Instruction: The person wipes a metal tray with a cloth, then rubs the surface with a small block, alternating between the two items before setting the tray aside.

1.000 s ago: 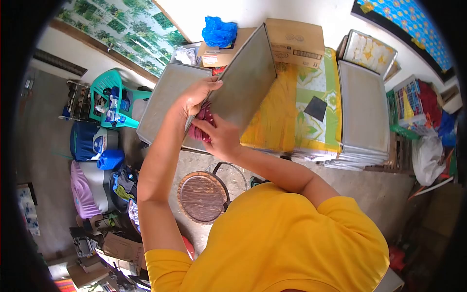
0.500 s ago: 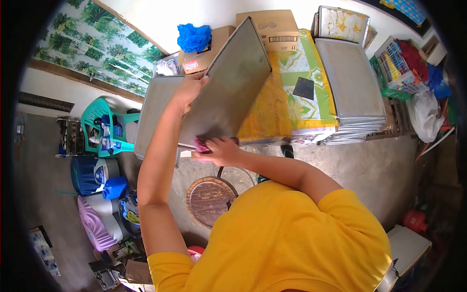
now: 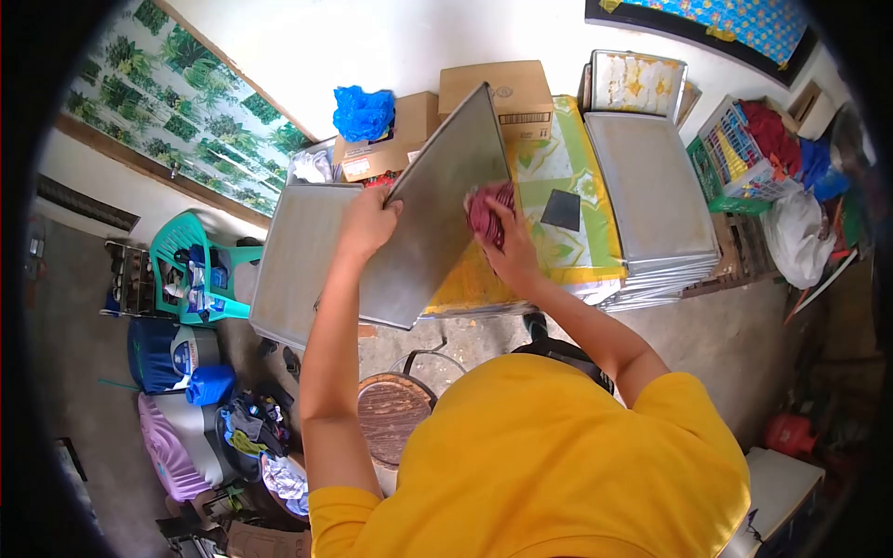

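Observation:
My left hand [image 3: 370, 226] grips the left edge of a grey metal baking tray [image 3: 430, 219], which is held tilted up over the table. My right hand [image 3: 512, 251] is closed on a crumpled maroon cloth [image 3: 486, 214] at the tray's right edge. Another metal tray [image 3: 302, 256] lies flat on the left, partly behind my left forearm. Under the held tray, a yellow and green floral tablecloth [image 3: 535, 163] covers the table. A dark flat square [image 3: 561, 210] rests on that cloth, right of my right hand.
A tall stack of metal trays [image 3: 651, 191] stands on the right. Cardboard boxes [image 3: 521, 88] and a blue plastic bag [image 3: 363, 113] sit at the back. A green plastic chair [image 3: 181, 246] is on the left. A round wooden stool [image 3: 395, 409] stands close below me.
My right hand has moved the cloth from the tray's lower edge up and right to its right edge. My left hand still holds the tray, and the camera view has shifted.

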A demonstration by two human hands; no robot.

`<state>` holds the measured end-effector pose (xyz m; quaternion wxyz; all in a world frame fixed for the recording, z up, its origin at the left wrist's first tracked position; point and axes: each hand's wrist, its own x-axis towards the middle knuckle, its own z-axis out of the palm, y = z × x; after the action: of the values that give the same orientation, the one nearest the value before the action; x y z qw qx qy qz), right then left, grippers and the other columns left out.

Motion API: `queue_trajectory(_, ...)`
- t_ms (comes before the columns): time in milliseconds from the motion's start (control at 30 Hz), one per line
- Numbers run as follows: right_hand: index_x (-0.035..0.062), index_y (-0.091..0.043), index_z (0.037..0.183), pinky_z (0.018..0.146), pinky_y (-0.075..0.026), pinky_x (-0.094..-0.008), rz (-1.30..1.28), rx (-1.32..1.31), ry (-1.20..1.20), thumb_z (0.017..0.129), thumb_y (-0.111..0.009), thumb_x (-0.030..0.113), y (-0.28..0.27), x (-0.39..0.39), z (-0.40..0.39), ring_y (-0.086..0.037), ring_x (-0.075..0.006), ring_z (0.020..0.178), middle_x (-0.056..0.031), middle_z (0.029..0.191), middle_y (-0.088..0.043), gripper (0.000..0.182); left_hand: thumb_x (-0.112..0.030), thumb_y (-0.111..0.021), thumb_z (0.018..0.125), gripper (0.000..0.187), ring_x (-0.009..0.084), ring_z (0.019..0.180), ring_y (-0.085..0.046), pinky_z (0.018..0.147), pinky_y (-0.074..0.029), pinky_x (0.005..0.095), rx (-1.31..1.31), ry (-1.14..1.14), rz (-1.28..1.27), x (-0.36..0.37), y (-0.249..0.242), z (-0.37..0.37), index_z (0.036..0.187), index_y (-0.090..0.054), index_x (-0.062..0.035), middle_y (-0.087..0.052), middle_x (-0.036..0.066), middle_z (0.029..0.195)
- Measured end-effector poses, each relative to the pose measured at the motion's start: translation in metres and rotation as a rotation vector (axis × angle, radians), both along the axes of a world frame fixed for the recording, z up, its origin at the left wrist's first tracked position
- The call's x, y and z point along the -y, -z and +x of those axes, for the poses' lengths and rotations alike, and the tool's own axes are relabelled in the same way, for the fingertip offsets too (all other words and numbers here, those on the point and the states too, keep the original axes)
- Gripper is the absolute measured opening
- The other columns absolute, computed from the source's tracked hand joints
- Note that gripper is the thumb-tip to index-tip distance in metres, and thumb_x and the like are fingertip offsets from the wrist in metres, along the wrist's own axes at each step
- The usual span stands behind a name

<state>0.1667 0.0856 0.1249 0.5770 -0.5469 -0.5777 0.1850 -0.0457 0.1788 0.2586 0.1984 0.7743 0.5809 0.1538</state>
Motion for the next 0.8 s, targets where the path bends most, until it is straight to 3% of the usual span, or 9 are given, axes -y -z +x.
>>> queue_trajectory(100,0.0119,-0.047,0.135,0.095,-0.040,-0.0438,0.188,0.119,0.051,0.080,-0.072,0.023,-0.050,-0.026,0.009,-0.046,-0.0424,0.113,-0.0260,0.132,-0.041,0.061,-0.021,-0.059,0.085,0.021,0.0422,0.086,-0.063,0.075,-0.048,0.0495,-0.110,0.031,0.075,0.019,-0.017,0.027,0.092,-0.065,-0.0027,-0.065,0.024,0.087)
queue_trajectory(200,0.0151,-0.046,0.138,0.104,-0.031,-0.0471,0.376,0.289,0.246,0.083,-0.070,0.034,-0.079,-0.063,0.010,-0.041,-0.0443,0.120,-0.0291,0.132,-0.039,0.063,-0.022,-0.061,0.085,0.018,0.0425,0.081,-0.062,0.069,-0.047,0.0504,-0.190,0.072,0.148,0.041,-0.030,0.053,0.088,-0.063,-0.0040,-0.064,0.023,0.081)
queue_trajectory(367,0.0082,-0.053,0.132,0.100,-0.033,-0.0471,0.292,-0.142,0.577,0.089,-0.062,0.037,-0.066,-0.149,0.066,-0.044,-0.0421,0.115,-0.0267,0.127,-0.044,0.052,-0.021,-0.064,0.084,0.015,0.0416,0.072,-0.061,0.063,-0.044,0.0500,-0.203,-0.019,0.149,0.062,-0.037,0.061,0.086,-0.061,-0.0055,-0.063,0.021,0.075)
queue_trajectory(433,0.0063,-0.055,0.128,0.100,-0.033,-0.0459,0.069,-0.354,0.365,0.092,-0.057,0.041,-0.001,-0.185,0.102,-0.044,-0.0415,0.115,-0.0257,0.123,-0.047,0.050,-0.018,-0.064,0.084,0.013,0.0385,0.064,-0.060,0.059,-0.043,0.0466,-0.144,-0.043,0.144,0.066,-0.038,0.052,0.089,-0.063,-0.0063,-0.062,0.020,0.071)
queue_trajectory(500,0.0047,-0.058,0.124,0.099,-0.034,-0.0451,-0.068,-0.352,0.246,0.094,-0.053,0.045,0.035,-0.201,0.104,-0.045,-0.0408,0.115,-0.0250,0.120,-0.048,0.051,-0.016,-0.065,0.084,0.013,0.0320,0.058,-0.055,0.057,-0.042,0.0410,0.055,-0.140,0.081,0.067,-0.031,0.036,0.093,-0.064,-0.0068,-0.059,0.018,0.067)
queue_trajectory(533,0.0040,-0.059,0.123,0.099,-0.035,-0.0449,-0.088,-0.252,0.231,0.094,-0.051,0.047,0.045,-0.196,0.100,-0.045,-0.0405,0.115,-0.0248,0.119,-0.048,0.052,-0.015,-0.065,0.084,0.013,0.0287,0.055,-0.053,0.056,-0.042,0.0382,0.156,-0.187,0.048,0.069,-0.031,0.031,0.095,-0.065,-0.0071,-0.058,0.017,0.065)
queue_trajectory(633,0.0038,-0.061,0.120,0.096,-0.039,-0.0460,-0.266,0.083,0.111,0.094,-0.047,0.053,0.077,-0.188,0.096,-0.049,-0.0409,0.112,-0.0257,0.117,-0.050,0.057,-0.013,-0.066,0.084,0.015,0.0215,0.053,-0.045,0.055,-0.041,0.0323,0.132,-0.406,0.042,0.081,-0.067,0.023,0.098,-0.066,-0.0069,-0.055,0.015,0.063)
queue_trajectory(767,0.0053,-0.062,0.119,0.091,-0.042,-0.0472,-0.637,0.302,-0.134,0.093,-0.045,0.058,0.098,-0.191,0.085,-0.054,-0.0423,0.106,-0.0275,0.114,-0.054,0.061,-0.016,-0.065,0.084,0.012,0.0303,0.058,-0.056,0.058,-0.046,0.0369,-0.078,-0.441,0.249,0.091,-0.084,-0.007,0.093,-0.065,-0.0075,-0.058,0.016,0.066)
queue_trajectory(800,0.0061,-0.063,0.118,0.091,-0.043,-0.0460,-0.584,0.285,-0.127,0.092,-0.044,0.059,0.098,-0.190,0.076,-0.056,-0.0424,0.105,-0.0283,0.111,-0.057,0.062,-0.018,-0.065,0.084,0.012,0.0330,0.063,-0.060,0.059,-0.047,0.0400,-0.134,-0.475,0.280,0.094,-0.085,-0.013,0.093,-0.066,-0.0096,-0.060,0.016,0.067)
